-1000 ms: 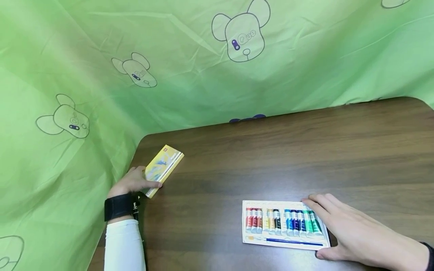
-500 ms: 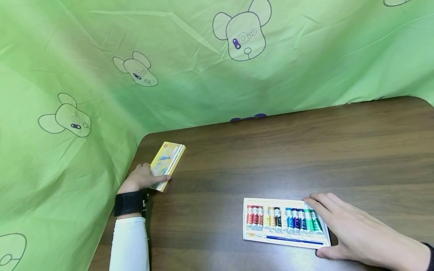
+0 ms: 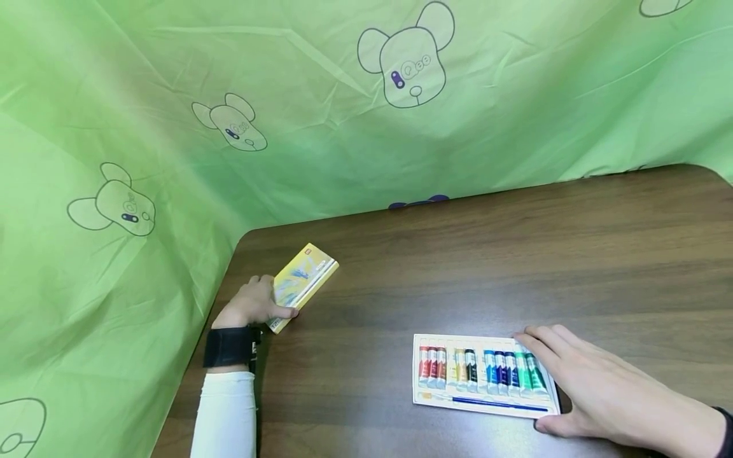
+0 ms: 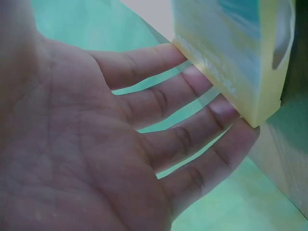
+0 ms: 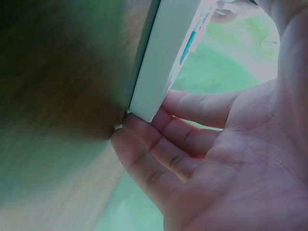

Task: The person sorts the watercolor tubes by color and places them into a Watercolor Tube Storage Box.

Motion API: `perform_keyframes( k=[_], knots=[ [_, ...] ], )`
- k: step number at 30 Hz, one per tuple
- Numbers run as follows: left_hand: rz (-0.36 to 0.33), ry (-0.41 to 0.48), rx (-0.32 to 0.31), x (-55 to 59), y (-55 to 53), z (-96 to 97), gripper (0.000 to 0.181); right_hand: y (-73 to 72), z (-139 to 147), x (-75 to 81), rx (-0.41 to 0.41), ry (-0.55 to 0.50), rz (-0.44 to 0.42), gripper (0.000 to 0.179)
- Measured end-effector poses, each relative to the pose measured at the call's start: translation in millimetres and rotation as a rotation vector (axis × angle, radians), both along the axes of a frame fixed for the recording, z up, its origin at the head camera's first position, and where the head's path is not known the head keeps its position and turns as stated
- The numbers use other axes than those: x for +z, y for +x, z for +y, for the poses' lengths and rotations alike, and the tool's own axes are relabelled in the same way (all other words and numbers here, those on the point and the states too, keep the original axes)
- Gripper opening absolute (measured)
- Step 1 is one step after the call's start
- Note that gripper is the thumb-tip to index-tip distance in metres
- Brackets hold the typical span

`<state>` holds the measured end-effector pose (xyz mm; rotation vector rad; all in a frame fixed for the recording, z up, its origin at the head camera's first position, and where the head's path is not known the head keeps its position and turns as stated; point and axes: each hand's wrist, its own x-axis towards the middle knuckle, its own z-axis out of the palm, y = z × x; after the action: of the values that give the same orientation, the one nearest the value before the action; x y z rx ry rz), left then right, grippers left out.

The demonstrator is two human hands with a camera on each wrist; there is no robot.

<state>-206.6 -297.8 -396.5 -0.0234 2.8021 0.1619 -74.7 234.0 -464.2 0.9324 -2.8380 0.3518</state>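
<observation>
At the left of the table my left hand (image 3: 258,302) grips the lower end of a flat yellow box (image 3: 306,280), thumb along its near side and fingers on the far side. In the left wrist view the fingertips touch the bottom edge of the box (image 4: 226,62). My right hand (image 3: 601,388) holds the right end of a white tray (image 3: 420,402) of paint tubes, its thumb by the near corner and fingers at the far one. Several coloured paint tubes (image 3: 471,370) lie in a row in the tray, with a blue-handled paintbrush (image 3: 498,404) below them.
The brown wooden table (image 3: 458,267) extends between and beyond the two hands. A green cloth (image 3: 321,127) with printed bear heads hangs along its back and left edges.
My left hand has slid rightward with the yellow box, which has also turned slightly. My right hand and the paint tray stay nearly where they were.
</observation>
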Motion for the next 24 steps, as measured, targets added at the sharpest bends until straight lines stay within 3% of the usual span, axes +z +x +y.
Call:
perform_keyframes(
  k=[6,13,24],
  knots=[
    [0.016,-0.017,-0.026,-0.6,1.7,14.6,0.099,-4.3,5.2,-1.6,0.000,0.006,0.021,0.109],
    [0.006,-0.027,-0.054,-1.2,3.1,25.0,0.102,-11.8,14.6,-5.6,0.007,-0.055,0.117,0.110],
    [-0.028,0.033,-0.120,-1.7,5.4,41.8,0.106,-12.1,15.4,-5.6,-0.022,-0.031,0.071,0.111]
  ],
)
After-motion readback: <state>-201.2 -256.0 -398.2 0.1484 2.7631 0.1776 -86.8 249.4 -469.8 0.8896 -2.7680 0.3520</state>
